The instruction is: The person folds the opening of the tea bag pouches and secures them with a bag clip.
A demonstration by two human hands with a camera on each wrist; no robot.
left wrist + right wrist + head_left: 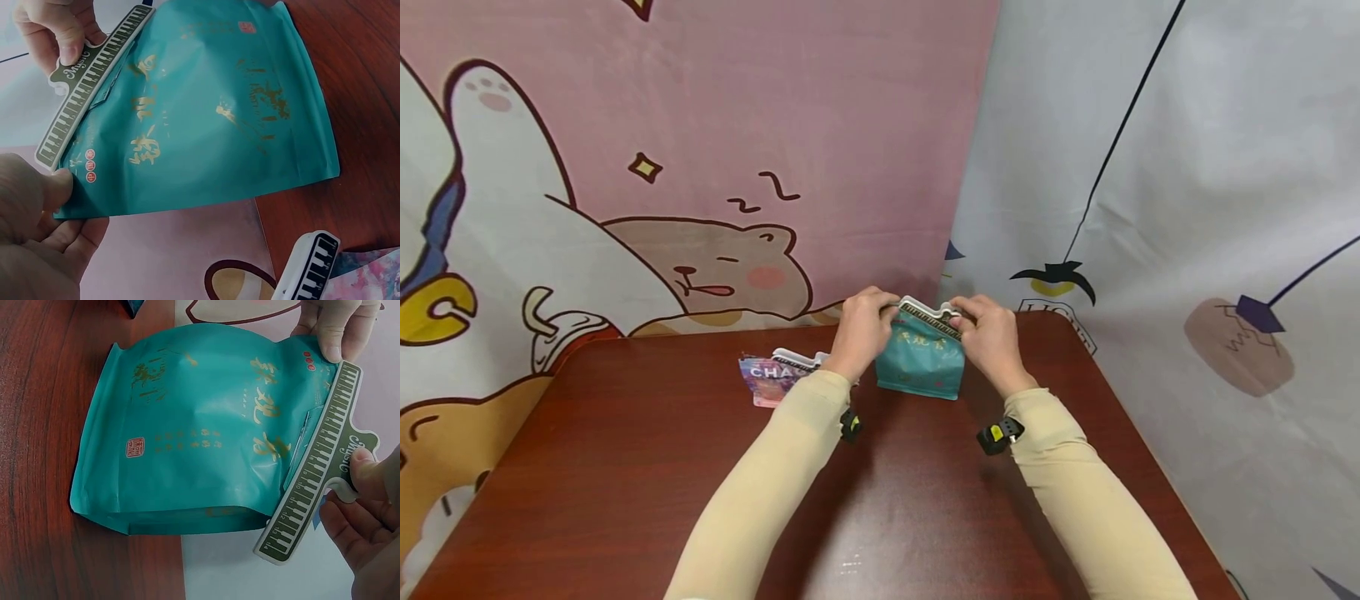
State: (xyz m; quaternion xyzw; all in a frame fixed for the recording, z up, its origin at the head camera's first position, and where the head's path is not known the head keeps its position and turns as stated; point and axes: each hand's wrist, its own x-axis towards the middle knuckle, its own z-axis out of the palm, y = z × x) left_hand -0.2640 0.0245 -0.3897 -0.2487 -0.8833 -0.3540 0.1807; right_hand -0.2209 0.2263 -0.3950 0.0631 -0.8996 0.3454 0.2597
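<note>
A teal pouch [920,360] with gold lettering is held upright at the back of the table, its base low over or on the wood; I cannot tell which. Along its top edge lies a long piano-keyboard clip [312,465] with "Music" on its green handle. My left hand [863,331] pinches the pouch's top corner beside one end of the clip, between thumb and fingers. With thumb and fingers my right hand [994,340] grips the clip's handle. The right wrist view shows the clip's far end jutting past the pouch's edge.
Left of the pouch stands a smaller pink and purple pouch [766,382] with another white piano-key clip [797,360] on its top, partly behind my left arm. The brown table [625,467] ends at a cartoon-printed cloth [865,125] close behind.
</note>
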